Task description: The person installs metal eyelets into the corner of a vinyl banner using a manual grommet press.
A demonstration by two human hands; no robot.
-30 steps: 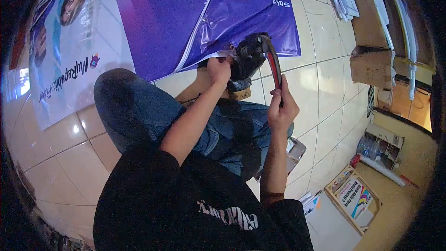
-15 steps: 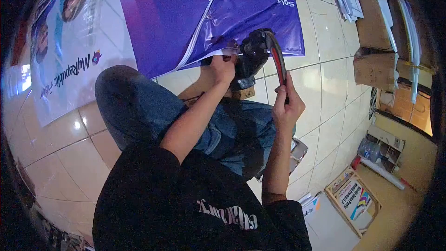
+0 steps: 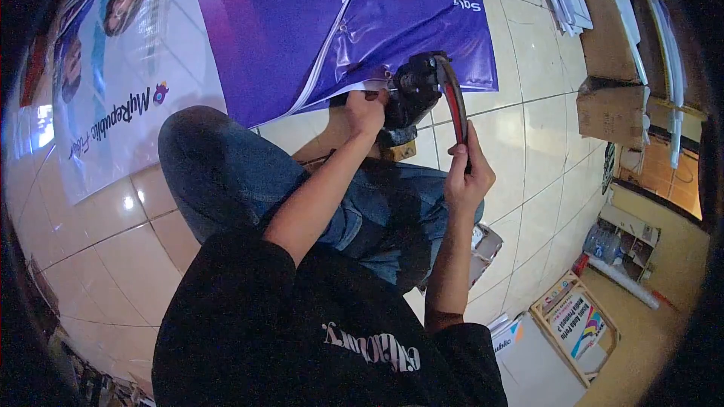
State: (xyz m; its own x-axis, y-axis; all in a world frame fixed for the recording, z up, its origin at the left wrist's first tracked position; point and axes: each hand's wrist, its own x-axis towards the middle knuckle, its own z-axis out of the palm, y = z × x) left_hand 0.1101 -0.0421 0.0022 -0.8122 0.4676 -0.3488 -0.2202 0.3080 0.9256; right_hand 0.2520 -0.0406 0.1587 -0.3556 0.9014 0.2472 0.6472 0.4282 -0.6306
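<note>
A black hand tool [image 3: 416, 89] stands at the near edge of a purple banner [image 3: 283, 22]. Its long lever [image 3: 454, 99], dark with a red strip, rises on the right side, and my right hand [image 3: 469, 173] is wrapped round the lower end. My left hand [image 3: 365, 113] is closed on the banner's white edge, just left of the tool, with the fingertips partly hidden. Small rings show in the banner close to the tool's head. Under the tool lies a small block [image 3: 400, 149], partly covered.
A white printed banner [image 3: 136, 53] spreads over the floor at the left. Cardboard boxes [image 3: 612, 113] and stacked papers [image 3: 564, 0] stand at the right. A framed sign [image 3: 577, 328] and a small shelf [image 3: 622, 245] are at the lower right. A small open box [image 3: 486, 252] sits beside my knee.
The view has shifted slightly. Both hands keep their grips, and the tool and lever look nearly the same as before.
</note>
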